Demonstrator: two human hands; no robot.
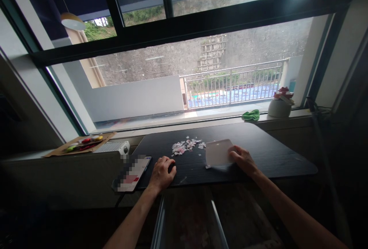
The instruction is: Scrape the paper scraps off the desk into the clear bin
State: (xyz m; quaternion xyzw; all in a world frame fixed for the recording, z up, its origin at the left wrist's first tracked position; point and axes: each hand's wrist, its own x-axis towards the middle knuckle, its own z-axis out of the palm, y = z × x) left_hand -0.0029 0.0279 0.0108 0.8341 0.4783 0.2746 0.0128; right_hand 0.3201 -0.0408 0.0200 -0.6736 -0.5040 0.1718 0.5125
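Observation:
My right hand [243,159] pinches the right edge of a pale, thin rectangular piece [219,153] with rounded corners, tilted over the dark table [267,153]. It looks like a flat plastic scraper, though I cannot be sure. Just left of it lies a loose pile of small white and pinkish paper scraps [185,146], with a few stray bits around and one by the piece's lower edge. My left hand [163,172] rests on the near edge of the table, fingers loosely curled and thumb apart, with nothing seen in it. Beside it lies a phone [135,174], partly blurred out.
Behind the table, a green cloth [251,115] and a white pot-like container [279,105] with a red top stand on the window sill. At left, a brown board [61,147] carries colourful items next to a white ridged box [113,148]. Metal rails [219,222] show below the table.

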